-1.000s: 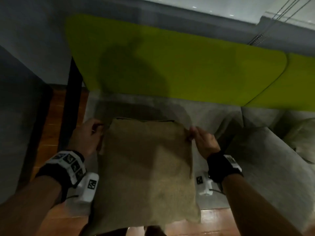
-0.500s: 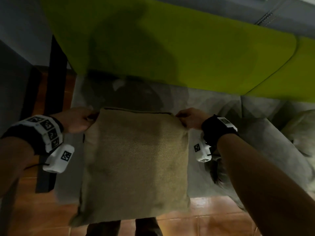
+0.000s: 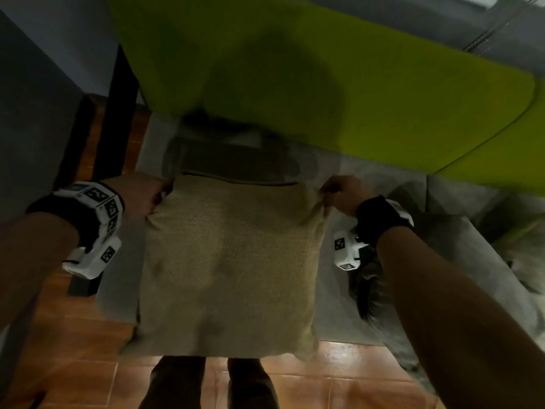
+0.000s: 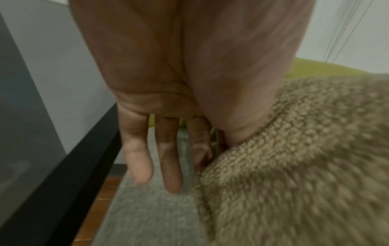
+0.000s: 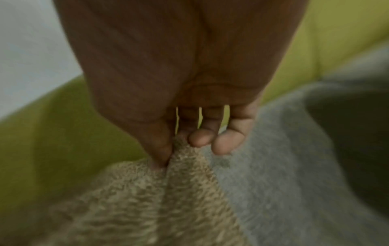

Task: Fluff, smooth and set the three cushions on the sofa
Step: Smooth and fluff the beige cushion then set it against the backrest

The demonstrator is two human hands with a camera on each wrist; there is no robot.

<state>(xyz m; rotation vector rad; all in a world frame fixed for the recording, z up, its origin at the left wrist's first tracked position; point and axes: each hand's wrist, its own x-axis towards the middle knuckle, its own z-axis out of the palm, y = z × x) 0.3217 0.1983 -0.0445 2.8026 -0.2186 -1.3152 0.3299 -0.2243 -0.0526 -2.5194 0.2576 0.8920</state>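
Raised and spread since a second ago: cushion point(image 3: 233, 261) hanging stretched between both hands, over sofa seat point(image 3: 333, 305). Left hand point(image 3: 138, 196), right hand point(image 3: 342, 194) each pinching a top corner, probably for shaking it plump.

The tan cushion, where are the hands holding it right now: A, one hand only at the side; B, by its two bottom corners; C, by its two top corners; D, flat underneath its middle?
C: the left hand and right hand each pinch a top corner of the tan cushion, which hangs down.
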